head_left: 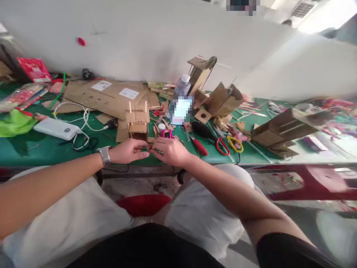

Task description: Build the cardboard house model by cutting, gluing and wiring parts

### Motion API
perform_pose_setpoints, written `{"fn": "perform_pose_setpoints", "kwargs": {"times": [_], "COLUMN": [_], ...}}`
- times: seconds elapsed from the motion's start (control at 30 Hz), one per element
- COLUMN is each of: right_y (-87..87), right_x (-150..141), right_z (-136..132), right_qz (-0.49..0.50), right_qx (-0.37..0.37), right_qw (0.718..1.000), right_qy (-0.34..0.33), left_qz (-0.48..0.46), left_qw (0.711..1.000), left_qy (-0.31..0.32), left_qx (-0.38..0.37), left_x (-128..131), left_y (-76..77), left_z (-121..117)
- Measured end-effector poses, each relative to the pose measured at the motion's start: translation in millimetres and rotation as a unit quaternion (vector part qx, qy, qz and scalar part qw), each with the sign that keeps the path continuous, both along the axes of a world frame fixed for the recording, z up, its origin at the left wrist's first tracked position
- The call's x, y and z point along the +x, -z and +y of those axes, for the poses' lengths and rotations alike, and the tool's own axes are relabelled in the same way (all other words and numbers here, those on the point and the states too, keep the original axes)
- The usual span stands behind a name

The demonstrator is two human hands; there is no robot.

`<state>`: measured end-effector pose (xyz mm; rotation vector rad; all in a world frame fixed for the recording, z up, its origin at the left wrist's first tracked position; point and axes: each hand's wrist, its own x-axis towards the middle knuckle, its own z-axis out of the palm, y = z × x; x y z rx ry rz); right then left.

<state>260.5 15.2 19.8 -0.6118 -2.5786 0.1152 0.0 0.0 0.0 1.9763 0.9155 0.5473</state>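
Observation:
My left hand (129, 150), with a metal-band watch on its wrist, is at the table's front edge, its fingers curled and closed. Close beside it my right hand (171, 150) is also closed, fingertips pinched together. Between the fingertips shows a small brown piece (149, 148), perhaps cardboard, mostly hidden by the fingers. Just behind my hands stands a small cardboard structure (138, 119) with two wooden sticks rising from its top. A pink object (166, 133) and a white-capped item (161, 127) lie just behind my right hand.
The green table (108, 158) holds flat cardboard (108, 98), a white power bank (57, 128) with a cable, a lit phone screen (181, 110), and a plastic bottle (182, 87). To the right are red-handled pliers (200, 147), scissors (223, 147) and cardboard models (281, 128).

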Motion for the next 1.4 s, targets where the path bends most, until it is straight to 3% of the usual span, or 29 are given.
{"fn": "perform_pose_setpoints", "kwargs": {"times": [0.33, 0.63, 1.4], "right_y": [2.9, 5.6, 4.1], "right_x": [0.0, -1.7, -2.7], "right_z": [-33.2, -37.5, -46.3], "right_qz": [0.109, 0.123, 0.086], "right_qx": [-0.097, -0.111, -0.142], "right_qw": [0.988, 0.985, 0.984], "right_qy": [0.057, 0.042, 0.06], "left_qz": [-0.008, -0.045, -0.069], "left_qw": [0.997, 0.994, 0.98], "left_qy": [-0.051, -0.101, -0.182], "left_qx": [0.058, 0.02, 0.032], "left_x": [-1.2, 12.8, 13.4], "left_y": [-14.9, -6.0, -1.0], "left_z": [-7.7, -36.5, -33.3]}}
